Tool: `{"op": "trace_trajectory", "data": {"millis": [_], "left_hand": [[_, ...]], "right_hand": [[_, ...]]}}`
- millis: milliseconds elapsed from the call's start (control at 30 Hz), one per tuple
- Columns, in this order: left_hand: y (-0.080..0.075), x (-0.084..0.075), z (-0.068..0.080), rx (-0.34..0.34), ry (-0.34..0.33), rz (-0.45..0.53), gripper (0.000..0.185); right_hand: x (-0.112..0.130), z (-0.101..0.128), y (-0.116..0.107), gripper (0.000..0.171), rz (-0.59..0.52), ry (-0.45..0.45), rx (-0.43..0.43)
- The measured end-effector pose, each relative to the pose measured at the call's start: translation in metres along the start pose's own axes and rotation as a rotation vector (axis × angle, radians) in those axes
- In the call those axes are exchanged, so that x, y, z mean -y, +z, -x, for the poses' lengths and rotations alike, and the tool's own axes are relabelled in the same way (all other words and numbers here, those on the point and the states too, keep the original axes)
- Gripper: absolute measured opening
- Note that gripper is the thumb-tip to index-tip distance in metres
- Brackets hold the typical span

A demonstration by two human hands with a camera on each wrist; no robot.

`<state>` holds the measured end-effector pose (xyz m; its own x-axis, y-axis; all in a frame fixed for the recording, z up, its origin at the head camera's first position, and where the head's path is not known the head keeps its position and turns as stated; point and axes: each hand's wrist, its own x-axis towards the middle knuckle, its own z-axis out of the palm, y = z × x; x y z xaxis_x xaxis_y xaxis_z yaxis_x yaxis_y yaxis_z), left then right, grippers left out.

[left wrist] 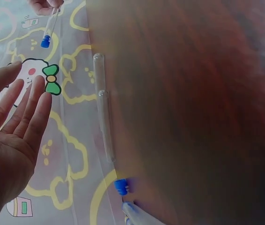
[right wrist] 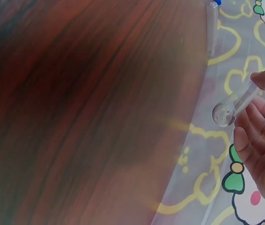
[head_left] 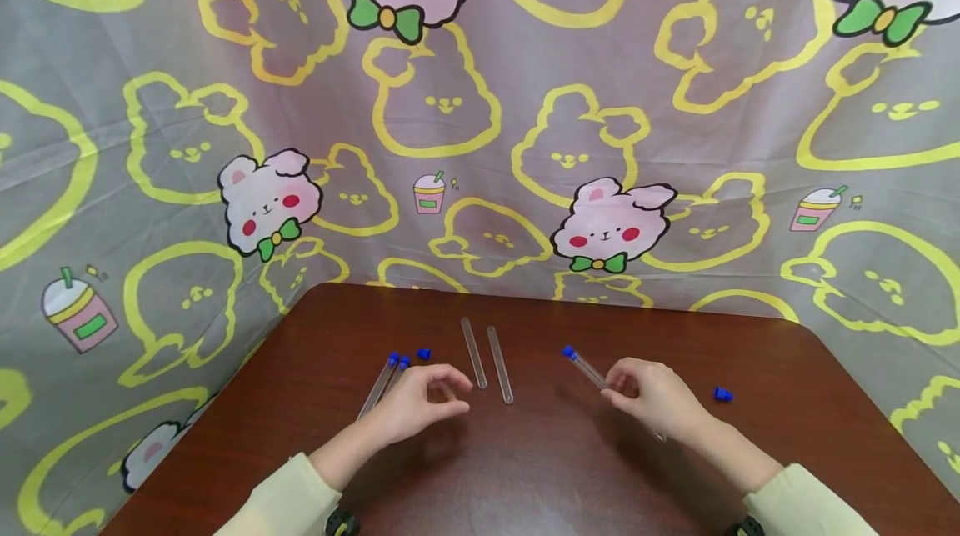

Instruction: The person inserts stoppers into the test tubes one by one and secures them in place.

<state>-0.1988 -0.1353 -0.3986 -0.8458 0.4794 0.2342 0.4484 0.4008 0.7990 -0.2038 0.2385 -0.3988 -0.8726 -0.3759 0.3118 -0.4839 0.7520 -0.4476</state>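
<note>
My right hand (head_left: 658, 399) pinches a clear test tube (head_left: 588, 369) between thumb and fingers. A blue cap (head_left: 568, 352) sits on the tube's far end. Its rounded bottom (right wrist: 223, 115) sticks out of the hand in the right wrist view. On the left, my left hand (head_left: 415, 405) hovers over the table with fingers loosely bent and nothing in them. Just past its fingertips lie two uncapped test tubes (head_left: 474, 354) (head_left: 500, 366), side by side. Two blue-capped tubes (head_left: 376, 387) lie left of that hand, which partly hides them.
A loose blue cap (head_left: 423, 353) lies behind the left hand. Another blue cap (head_left: 723, 394) is to the right of the right hand. The dark brown table (head_left: 525, 469) has rounded far corners, and a patterned cloth (head_left: 480, 127) hangs behind and beside it.
</note>
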Motion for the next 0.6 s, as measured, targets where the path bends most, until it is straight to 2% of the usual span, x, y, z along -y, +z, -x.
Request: {"op": "trace_trajectory", "data": {"millis": [167, 433, 600], "left_hand": [[-0.002, 0.007, 0.007, -0.018, 0.017, 0.000, 0.020], [-0.007, 0.018, 0.018, -0.001, -0.002, -0.028, 0.022], [-0.012, 0.019, 0.021, -0.016, -0.008, -0.029, 0.022]], "right_hand": [[-0.004, -0.001, 0.001, 0.015, -0.001, 0.009, 0.004], [-0.012, -0.003, 0.005, 0.013, -0.002, 0.035, 0.031], [-0.019, -0.005, 0.006, 0.013, 0.000, 0.093, 0.066]]}}
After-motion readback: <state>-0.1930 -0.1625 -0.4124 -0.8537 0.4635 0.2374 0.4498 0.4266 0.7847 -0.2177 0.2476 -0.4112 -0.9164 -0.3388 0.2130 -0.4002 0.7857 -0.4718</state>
